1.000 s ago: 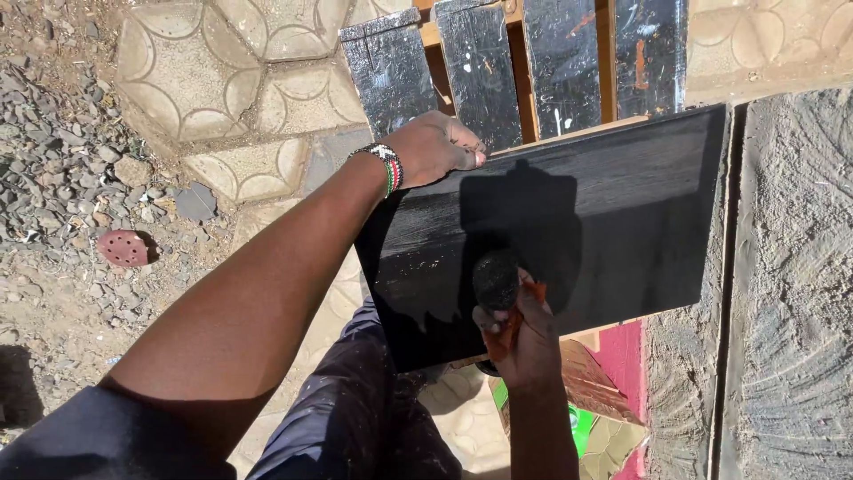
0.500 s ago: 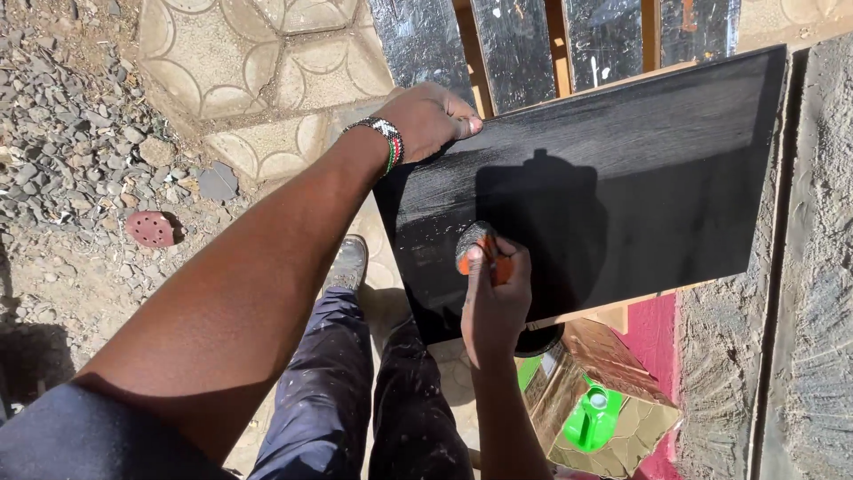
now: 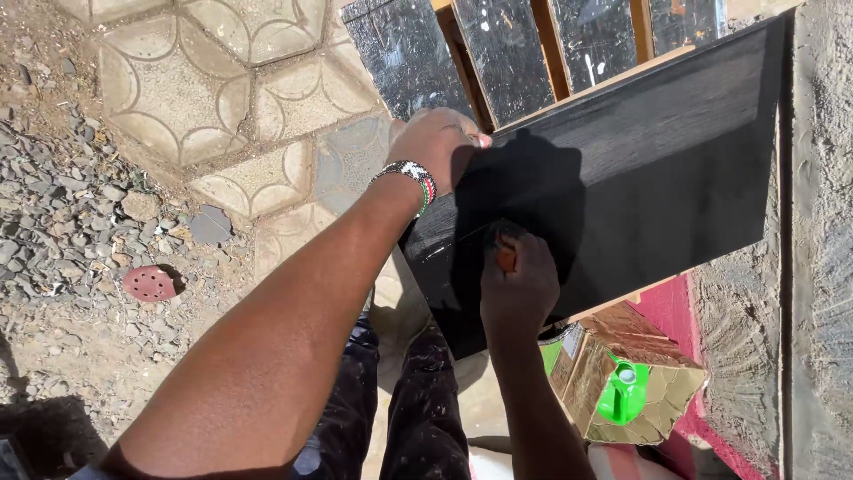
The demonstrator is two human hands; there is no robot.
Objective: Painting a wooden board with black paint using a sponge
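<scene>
A black-painted wooden board (image 3: 657, 169) lies tilted across my lap area, its far edge showing bare wood. My left hand (image 3: 437, 142), with a beaded bracelet at the wrist, grips the board's upper left corner. My right hand (image 3: 518, 289) presses a small orange-and-black paint applicator (image 3: 504, 256) against the board's lower left part. The applicator is mostly hidden by my fingers and shadow.
Black-painted slats on a wooden frame (image 3: 506, 53) lie beyond the board. A gold box holding a green jug (image 3: 622, 391) stands below the board, beside a pink surface (image 3: 671, 311). Patterned paving tiles (image 3: 222, 98), gravel and a red sanding disc (image 3: 149, 283) are at left; rough concrete (image 3: 817, 267) at right.
The view shifted and the board now sits more tilted. My right hand with the applicator slid slightly right and down on the board. My left hand kept its grip on the corner.
</scene>
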